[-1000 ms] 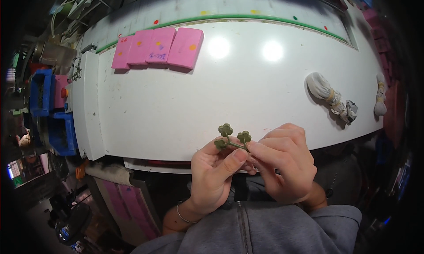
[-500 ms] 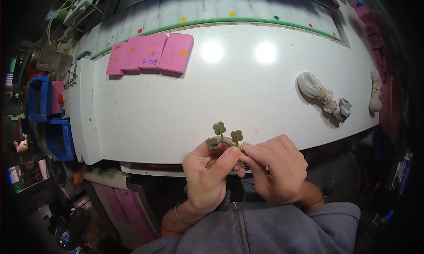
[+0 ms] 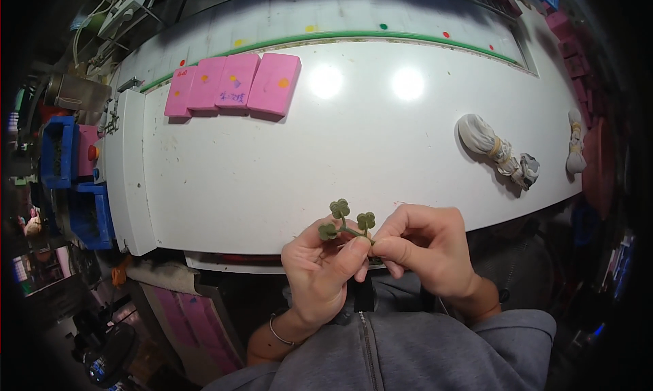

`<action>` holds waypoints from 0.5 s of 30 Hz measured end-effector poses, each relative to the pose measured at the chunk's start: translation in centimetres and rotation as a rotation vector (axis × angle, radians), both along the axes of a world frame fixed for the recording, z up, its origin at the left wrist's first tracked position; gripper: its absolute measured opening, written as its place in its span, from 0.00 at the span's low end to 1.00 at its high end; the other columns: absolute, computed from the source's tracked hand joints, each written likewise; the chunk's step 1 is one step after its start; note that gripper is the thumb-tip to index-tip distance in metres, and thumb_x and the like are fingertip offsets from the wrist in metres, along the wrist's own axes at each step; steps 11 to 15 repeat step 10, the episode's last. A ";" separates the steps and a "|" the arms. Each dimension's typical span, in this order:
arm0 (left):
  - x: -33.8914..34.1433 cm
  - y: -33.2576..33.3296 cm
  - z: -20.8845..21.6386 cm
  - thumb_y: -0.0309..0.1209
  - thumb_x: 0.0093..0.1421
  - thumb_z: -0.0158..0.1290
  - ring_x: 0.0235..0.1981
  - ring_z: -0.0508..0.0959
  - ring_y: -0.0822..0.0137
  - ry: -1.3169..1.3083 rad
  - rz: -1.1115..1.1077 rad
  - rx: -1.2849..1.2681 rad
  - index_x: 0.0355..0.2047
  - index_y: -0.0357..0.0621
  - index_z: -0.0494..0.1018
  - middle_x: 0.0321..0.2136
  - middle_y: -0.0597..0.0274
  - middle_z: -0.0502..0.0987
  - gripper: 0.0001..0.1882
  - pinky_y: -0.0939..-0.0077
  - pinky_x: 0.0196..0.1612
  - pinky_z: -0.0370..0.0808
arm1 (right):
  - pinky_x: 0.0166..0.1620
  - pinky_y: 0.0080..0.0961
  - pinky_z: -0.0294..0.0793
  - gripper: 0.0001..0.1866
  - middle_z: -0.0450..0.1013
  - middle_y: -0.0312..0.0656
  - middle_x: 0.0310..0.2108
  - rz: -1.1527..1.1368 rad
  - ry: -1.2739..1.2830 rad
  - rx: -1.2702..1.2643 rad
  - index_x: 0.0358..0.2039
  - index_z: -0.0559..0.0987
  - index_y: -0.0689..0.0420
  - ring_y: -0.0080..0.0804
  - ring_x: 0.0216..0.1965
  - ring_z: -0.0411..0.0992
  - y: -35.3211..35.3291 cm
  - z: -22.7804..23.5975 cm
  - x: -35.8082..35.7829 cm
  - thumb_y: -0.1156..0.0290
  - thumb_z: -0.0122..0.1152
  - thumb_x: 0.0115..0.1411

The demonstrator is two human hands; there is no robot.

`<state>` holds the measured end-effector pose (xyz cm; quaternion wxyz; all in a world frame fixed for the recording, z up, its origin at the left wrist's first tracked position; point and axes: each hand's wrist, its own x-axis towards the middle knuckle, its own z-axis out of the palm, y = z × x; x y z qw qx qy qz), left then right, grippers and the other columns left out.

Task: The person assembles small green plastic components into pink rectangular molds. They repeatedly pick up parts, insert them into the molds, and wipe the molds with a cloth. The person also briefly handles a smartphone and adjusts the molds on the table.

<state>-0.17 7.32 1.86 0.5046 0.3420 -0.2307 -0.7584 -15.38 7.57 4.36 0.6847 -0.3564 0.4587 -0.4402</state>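
Note:
Above the table's near edge I hold a small green branched piece (image 3: 340, 208) with several clover-shaped ends standing up from a thin stem. My left hand (image 3: 318, 272) pinches the stem between thumb and fingers, with the clover ends rising past its fingertips. At the stem's right end, the thumb and forefinger of my right hand (image 3: 435, 251) are closed on the piece, close beside the left thumb. The fingers hide the lower part of the piece.
Pink blocks (image 3: 273, 85) lie in a row at the back left of the white table (image 3: 306, 153). Behind them runs a white belt (image 3: 347, 44) with coloured dots. A tied cloth bundle (image 3: 484, 134) lies to the right. Blue bins (image 3: 92, 217) stand at the left.
The belt's coloured dots have shifted left. My right hand has turned, its thumb now lying across the stem's end. The green piece has dropped slightly toward me.

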 end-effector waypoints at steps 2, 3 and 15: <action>0.2 0.1 -0.3 0.18 0.57 0.51 0.20 0.70 0.78 -0.002 -0.024 -0.018 0.35 0.30 0.71 0.25 0.58 0.75 0.06 0.85 0.21 0.67 | 0.18 0.11 0.61 0.07 0.73 0.41 0.20 0.059 -0.215 0.127 0.28 0.76 0.68 0.16 0.16 0.64 -0.1 -0.9 -0.3 0.75 0.56 0.59; 0.3 0.1 -0.2 0.18 0.56 0.51 0.20 0.70 0.78 -0.003 -0.033 -0.016 0.35 0.30 0.71 0.25 0.58 0.75 0.06 0.86 0.21 0.66 | 0.17 0.10 0.59 0.08 0.71 0.40 0.18 0.087 -0.355 0.224 0.29 0.75 0.67 0.15 0.15 0.63 0.0 -1.4 -0.4 0.74 0.55 0.60; 0.8 0.2 -1.6 0.19 0.55 0.53 0.27 0.75 0.74 0.092 -0.073 -0.090 0.37 0.31 0.72 0.28 0.57 0.75 0.08 0.83 0.29 0.73 | 0.09 0.10 0.53 0.11 0.62 0.36 0.12 0.236 -1.165 0.560 0.35 0.73 0.68 0.15 0.08 0.55 0.8 -3.0 0.5 0.69 0.53 0.62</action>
